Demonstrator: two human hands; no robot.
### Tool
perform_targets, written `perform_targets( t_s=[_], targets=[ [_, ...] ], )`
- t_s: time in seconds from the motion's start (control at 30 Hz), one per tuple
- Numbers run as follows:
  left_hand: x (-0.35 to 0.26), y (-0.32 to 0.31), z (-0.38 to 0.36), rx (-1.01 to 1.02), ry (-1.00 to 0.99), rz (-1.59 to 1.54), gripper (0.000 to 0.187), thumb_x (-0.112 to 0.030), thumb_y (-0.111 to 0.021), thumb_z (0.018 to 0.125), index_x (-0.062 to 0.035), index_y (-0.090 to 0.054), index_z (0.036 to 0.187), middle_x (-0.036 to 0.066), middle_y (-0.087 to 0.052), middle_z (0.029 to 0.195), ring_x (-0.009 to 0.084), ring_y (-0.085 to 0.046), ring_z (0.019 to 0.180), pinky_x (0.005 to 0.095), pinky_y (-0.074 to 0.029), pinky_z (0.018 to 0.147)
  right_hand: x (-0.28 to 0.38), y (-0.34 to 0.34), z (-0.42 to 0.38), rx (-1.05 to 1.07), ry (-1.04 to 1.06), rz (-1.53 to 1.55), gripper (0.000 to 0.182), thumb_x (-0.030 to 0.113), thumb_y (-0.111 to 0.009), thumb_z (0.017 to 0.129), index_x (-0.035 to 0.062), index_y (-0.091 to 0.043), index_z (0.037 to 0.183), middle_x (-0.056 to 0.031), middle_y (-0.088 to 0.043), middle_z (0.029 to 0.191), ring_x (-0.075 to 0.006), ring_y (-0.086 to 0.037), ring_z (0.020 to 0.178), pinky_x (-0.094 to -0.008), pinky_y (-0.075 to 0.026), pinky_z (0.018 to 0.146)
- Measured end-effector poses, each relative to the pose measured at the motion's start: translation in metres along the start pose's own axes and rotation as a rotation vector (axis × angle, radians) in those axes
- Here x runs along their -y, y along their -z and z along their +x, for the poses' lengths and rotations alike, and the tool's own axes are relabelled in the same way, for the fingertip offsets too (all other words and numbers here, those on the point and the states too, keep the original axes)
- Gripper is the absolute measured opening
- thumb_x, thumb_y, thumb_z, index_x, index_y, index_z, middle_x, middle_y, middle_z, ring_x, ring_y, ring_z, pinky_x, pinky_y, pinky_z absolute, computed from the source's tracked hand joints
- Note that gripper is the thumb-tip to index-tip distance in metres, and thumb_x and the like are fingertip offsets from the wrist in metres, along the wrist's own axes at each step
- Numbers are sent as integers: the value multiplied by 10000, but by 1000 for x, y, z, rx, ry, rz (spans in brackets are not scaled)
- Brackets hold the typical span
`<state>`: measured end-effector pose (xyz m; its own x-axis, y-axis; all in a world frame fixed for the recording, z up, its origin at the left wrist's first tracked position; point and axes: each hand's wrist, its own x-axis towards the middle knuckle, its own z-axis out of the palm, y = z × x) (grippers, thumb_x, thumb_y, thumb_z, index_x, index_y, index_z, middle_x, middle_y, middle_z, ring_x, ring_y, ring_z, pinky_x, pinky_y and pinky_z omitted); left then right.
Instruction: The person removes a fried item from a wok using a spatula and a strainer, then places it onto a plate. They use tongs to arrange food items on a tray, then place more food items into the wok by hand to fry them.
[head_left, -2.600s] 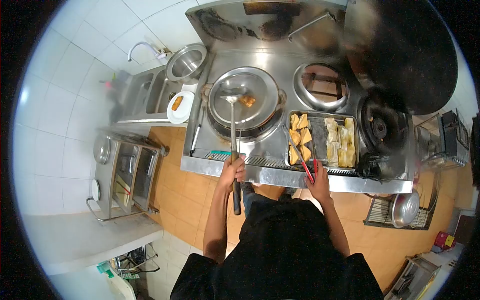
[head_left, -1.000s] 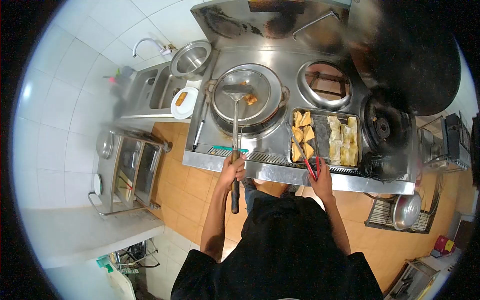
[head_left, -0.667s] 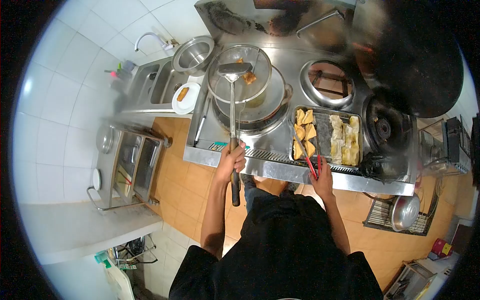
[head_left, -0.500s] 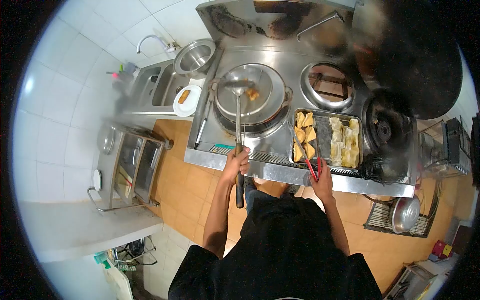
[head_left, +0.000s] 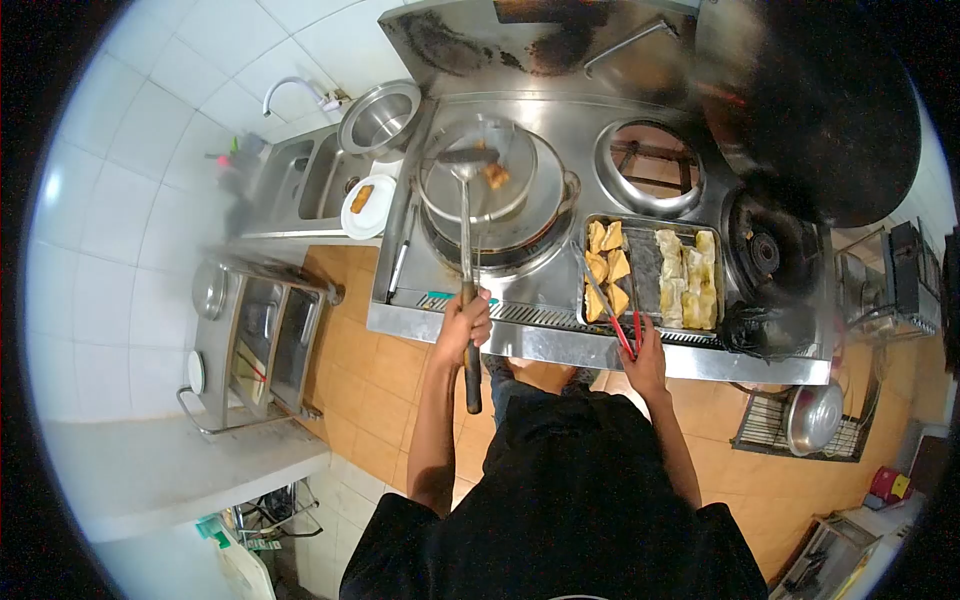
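Note:
My left hand [head_left: 464, 328] is wrapped round the handle of a long wok spatula [head_left: 466, 225]. The spatula's dark head lies over the large wok [head_left: 553, 190] on the stove, beside a browned piece of food [head_left: 496, 176] in the wok. My right hand [head_left: 645, 362] grips red-handled tongs [head_left: 625, 336] at the tray's front edge, their tips reaching along the left side of the metal tray [head_left: 643, 262]. Golden triangular pieces [head_left: 597, 267] fill the tray's left side; paler folded pieces [head_left: 686, 280] line its right side.
A white plate [head_left: 380, 208] bearing one browned piece stands by the sink [head_left: 325, 185], below a steel bowl [head_left: 378, 118]. An open burner ring [head_left: 607, 175] lies behind the tray. A large blackened wok [head_left: 800, 120] rises at right, above another burner [head_left: 765, 253].
The camera view has shifted slightly. My left hand and the spatula have moved a little left, with the spatula's head nearer the wok's left side. My right hand keeps its hold on the tongs.

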<state>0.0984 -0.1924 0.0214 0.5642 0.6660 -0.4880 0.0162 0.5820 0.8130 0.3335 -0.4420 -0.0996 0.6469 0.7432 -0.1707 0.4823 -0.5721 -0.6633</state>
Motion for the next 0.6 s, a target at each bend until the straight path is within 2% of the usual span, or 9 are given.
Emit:
perform_targets(
  t_s=[0.07,0.17,0.4,0.5,0.57,0.6],
  targets=[
    [18,7,8,8,38,-19,276,-273,-634,922,-122,-430,812,-70,-329,563,38,-313,409,223,-247,358,-6,-5,1,-96,102,-35,799,162,-719,782,49,-270,1432,-252,-495,1130,-451,-521,1028,-504,-451,855],
    [21,10,13,24,88,-34,269,-274,-633,923,-121,-436,823,-72,-331,562,33,-313,408,222,-246,354,-7,-4,1,-97,114,-28,799,158,-715,781,39,-266,1431,-256,-493,1128,-457,-522,1021,-509,-455,845],
    [-19,2,2,25,-31,-5,228,-260,-625,928,-105,-466,876,-69,-333,565,32,-309,412,212,-242,351,-10,-5,1,-91,97,6,803,162,-706,791,51,-252,1443,-267,-486,1158,-468,-516,1042,-511,-448,879],
    [4,10,7,3,20,-11,230,-264,-634,923,-106,-472,881,-68,-327,560,37,-309,408,219,-242,354,-6,-3,2,-73,59,36,807,169,-705,794,55,-247,1448,-271,-482,1171,-467,-516,1050,-506,-449,887],
    [23,10,11,-13,59,-44,268,-258,-643,916,-125,-433,815,-68,-319,552,40,-304,400,223,-240,358,-7,-3,1,-55,7,16,809,159,-723,807,39,-257,1457,-237,-476,1239,-386,-535,1079,-443,-461,911],
    [25,9,10,-5,63,-49,279,-263,-637,920,-128,-421,804,-67,-318,552,40,-304,400,222,-237,356,-9,-4,1,-59,2,19,809,159,-723,807,39,-257,1457,-237,-476,1239,-386,-535,1079,-443,-461,911]
  ],
)
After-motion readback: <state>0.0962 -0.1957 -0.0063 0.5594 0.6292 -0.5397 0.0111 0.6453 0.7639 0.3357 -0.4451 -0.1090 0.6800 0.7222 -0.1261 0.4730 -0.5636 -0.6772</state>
